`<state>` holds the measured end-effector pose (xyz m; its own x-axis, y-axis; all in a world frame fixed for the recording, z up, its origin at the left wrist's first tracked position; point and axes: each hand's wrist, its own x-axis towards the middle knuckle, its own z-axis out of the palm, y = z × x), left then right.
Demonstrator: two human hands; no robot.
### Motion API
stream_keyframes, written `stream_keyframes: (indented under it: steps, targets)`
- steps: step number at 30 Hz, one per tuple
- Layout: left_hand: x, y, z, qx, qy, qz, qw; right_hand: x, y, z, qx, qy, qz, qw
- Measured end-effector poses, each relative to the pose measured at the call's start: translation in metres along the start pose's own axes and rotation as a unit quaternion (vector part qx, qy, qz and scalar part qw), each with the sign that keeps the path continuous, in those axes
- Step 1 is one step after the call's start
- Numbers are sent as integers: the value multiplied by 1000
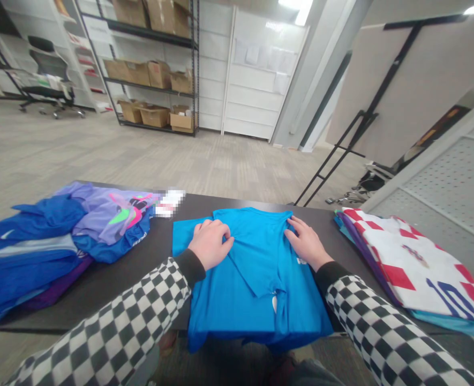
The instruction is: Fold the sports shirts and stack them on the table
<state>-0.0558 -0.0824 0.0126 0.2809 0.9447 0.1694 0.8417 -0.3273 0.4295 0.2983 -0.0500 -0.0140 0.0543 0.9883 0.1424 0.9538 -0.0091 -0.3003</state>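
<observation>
While left hand (210,244) and right hand (308,244) lie unclenched, flat, a blue T-shirt (253,300) beneath

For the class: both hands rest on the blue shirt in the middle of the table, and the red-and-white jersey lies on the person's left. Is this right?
Not right: the red-and-white jersey lies on the person's right, not left, as the head view shows. The left hand and right hand do rest on the blue shirt in the middle of the table.
</observation>
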Motion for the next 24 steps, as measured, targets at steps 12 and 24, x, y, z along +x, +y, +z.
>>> stream_keyframes:
  steps: [12,24]
  targets:
    - [10,-13,-14,14,-69,-18,997,4,15,-1,173,17,3,985]
    - [5,-10,-2,18,-62,-1,998,6,2,4,-34,3,16,999]
